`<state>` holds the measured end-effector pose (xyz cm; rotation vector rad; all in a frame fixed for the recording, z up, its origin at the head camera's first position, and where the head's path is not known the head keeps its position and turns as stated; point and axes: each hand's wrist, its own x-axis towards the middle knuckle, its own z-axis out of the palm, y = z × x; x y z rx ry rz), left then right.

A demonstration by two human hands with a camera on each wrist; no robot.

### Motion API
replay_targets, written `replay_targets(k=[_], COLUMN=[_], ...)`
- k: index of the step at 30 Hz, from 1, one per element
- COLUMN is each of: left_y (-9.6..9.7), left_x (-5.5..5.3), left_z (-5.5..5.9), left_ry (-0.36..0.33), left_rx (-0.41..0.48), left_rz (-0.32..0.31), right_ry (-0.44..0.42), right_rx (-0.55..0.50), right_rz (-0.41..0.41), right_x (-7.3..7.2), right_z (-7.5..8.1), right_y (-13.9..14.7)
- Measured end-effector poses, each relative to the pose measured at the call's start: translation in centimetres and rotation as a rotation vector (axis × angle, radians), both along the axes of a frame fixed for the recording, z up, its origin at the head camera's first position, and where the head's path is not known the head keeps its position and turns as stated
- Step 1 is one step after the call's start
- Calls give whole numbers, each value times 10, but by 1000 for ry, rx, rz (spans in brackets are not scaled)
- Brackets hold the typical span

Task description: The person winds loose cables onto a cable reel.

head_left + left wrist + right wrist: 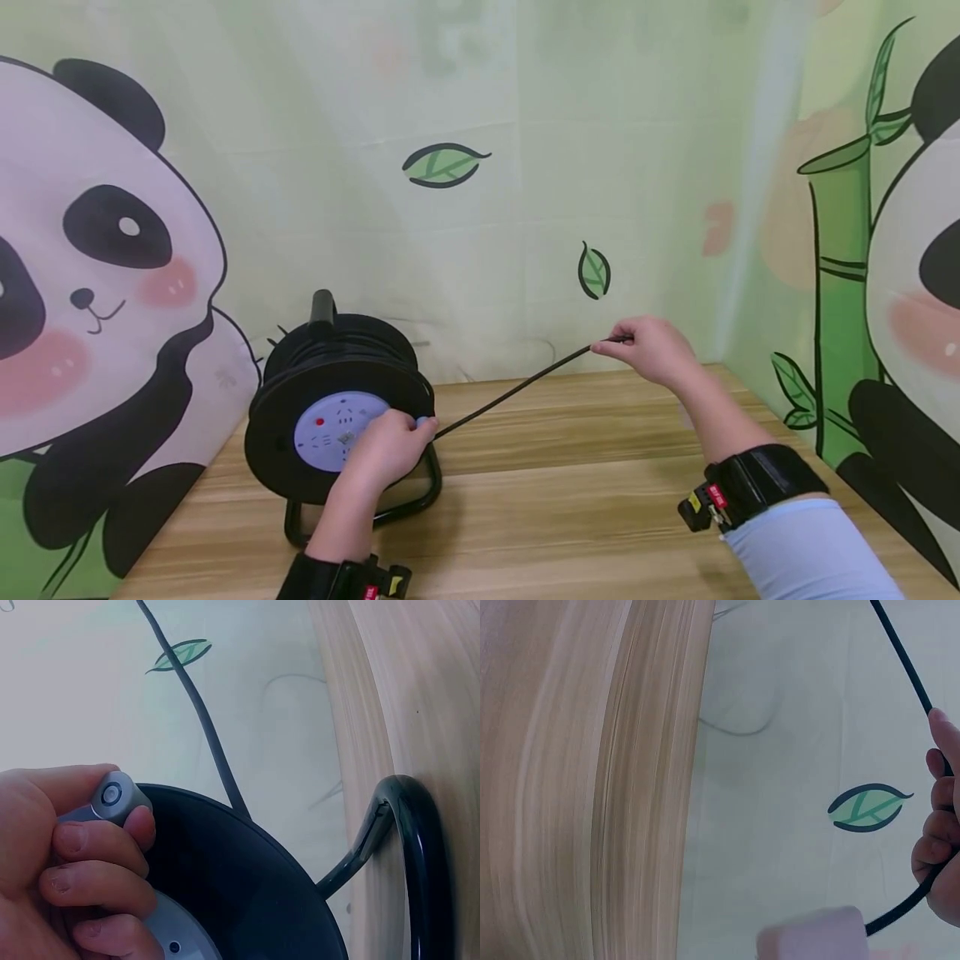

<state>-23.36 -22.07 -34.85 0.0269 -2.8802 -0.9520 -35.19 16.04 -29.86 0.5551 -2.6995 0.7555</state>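
Note:
A black cable reel [273, 471] stands on its tubular frame at the left of the table, a pale blue socket panel [318, 429] at its centre. On the reel's front, my left hand [386, 450] curls its fingers round a small grey crank knob [114, 799]. The black cable [517, 387] stretches taut from the reel up to my right hand [652, 350], which grips it above the table's back right. In the right wrist view, the cable runs through the curled fingers [941, 825] to a blurred pale block [814, 934], perhaps a plug.
The wood-grain table [570, 500] meets a printed cloth backdrop [562, 100] at its rear edge. The reel's black tube stand [420, 847] juts out beside the disc. Above the reel rises a dark handle [322, 310].

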Motion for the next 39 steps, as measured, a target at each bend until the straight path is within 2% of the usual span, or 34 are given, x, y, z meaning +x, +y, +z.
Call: replay_targets(k=[13, 21, 31, 39], left_y=[-1, -6, -18, -26], left_x=[-1, -2, -1, 4], left_z=[1, -9, -18, -24], left_ry=[-6, -24, -127, -167], left_rx=[-13, -76, -188, -228], left_rz=[-6, -26, -31, -18], right_ry=[17, 35, 20, 23], right_rx=[36, 68, 77, 89], right_rz=[-68, -52, -15, -5], right_x=[1, -3, -3, -2], right_z=[1, -6, -11, -14], right_y=[-3, -21, -51, -68])
